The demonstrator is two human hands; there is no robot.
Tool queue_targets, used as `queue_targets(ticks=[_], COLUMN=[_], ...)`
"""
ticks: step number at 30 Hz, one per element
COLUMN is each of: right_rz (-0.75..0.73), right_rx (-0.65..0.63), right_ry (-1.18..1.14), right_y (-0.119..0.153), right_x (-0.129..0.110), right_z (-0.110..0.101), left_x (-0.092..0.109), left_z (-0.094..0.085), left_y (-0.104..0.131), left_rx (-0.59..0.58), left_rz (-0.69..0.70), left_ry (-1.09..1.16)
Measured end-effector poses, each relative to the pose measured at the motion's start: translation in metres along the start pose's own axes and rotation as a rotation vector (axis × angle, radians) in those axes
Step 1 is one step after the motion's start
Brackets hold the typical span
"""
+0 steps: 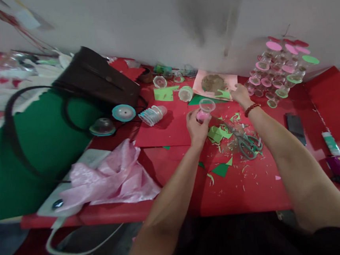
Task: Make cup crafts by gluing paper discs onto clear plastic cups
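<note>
My left hand (198, 126) is closed around a small clear plastic cup (207, 104) with a pink lower part, its round rim facing up. At the right edge of a pale pink sheet of paper (197, 84), my right hand (240, 96) has its fingers drawn together; what they hold, if anything, is too small to make out. A brown, grainy heap (213, 83) lies on that sheet, with a light green paper scrap (222, 94) beside it. Grey-green scissors (247, 144) rest between my forearms among green paper offcuts (218, 133).
Stacked clear cups (153, 115) lie left of my hands, near a dark bag (97, 80) and pink cloth (112, 180). Strings of small cups with pink and green discs (275, 68) stand by the wall. A phone (295, 127) and white-green tube (331, 143) are at right.
</note>
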State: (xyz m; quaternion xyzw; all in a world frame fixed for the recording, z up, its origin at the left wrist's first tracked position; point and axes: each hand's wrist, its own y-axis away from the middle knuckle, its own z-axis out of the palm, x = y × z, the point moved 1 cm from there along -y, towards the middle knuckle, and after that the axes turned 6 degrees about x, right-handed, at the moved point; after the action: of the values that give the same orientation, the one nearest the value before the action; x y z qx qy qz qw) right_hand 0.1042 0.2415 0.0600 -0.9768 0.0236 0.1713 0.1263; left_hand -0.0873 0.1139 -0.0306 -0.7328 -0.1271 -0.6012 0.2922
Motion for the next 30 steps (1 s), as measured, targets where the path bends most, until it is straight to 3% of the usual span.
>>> queue_targets(ticks=[3,7,12,15,21,30], right_rz=[0.108,-0.008,-0.050,-0.059,-0.119,-0.091], right_rx=[0.066,0.012,-0.110,-0.075,-0.059,-0.041], right_ry=[-0.101,-0.229,0.032,0.109,0.207,0.258], right_y=[0.023,0.070,0.104,0.097,0.058,0.014], right_x=[0.010,0.016,0.012,0.002,-0.017,-0.024], right_z=[-0.028,-0.060,-0.059,-0.041,-0.005,0.009], left_x=[0.003,0.008,0.009,0.007,0.003,0.001], left_z=[0.001,0.001,-0.006,-0.011,-0.013,-0.012], left_y=[0.000,0.002,0.003,0.001,-0.005,-0.006], left_rx=[-0.012,-0.006,0.012,0.041,0.045,0.057], left_rz=[0.019,0.025,0.046,0.041,-0.006,-0.007], left_ry=[0.011,0.012,0.006,-0.018,-0.026,-0.017])
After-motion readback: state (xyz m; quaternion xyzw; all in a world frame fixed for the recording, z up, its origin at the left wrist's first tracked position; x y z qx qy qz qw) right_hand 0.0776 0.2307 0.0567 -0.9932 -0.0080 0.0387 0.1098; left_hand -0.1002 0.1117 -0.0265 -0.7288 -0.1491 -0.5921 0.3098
